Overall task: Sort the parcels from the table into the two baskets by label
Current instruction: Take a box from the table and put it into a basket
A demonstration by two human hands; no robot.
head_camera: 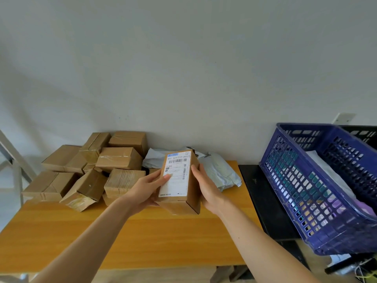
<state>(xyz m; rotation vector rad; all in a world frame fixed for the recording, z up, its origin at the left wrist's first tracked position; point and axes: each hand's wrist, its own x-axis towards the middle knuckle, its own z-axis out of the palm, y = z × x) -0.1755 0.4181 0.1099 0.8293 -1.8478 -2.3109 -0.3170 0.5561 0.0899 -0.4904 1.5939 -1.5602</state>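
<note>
A labelled brown parcel [179, 180] is held up; others [91, 170] lie piled beside two baskets [318, 190].

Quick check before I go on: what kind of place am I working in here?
Probably a small, improvised parcel-sorting corner in a plain room, not a warehouse. A pile of taped cardboard boxes sits on a wooden table against a bare wall, beside a blue plastic basket; both hands hold a labelled box.

Head-worn camera looks forward and down, close over the table [61, 231].
</note>
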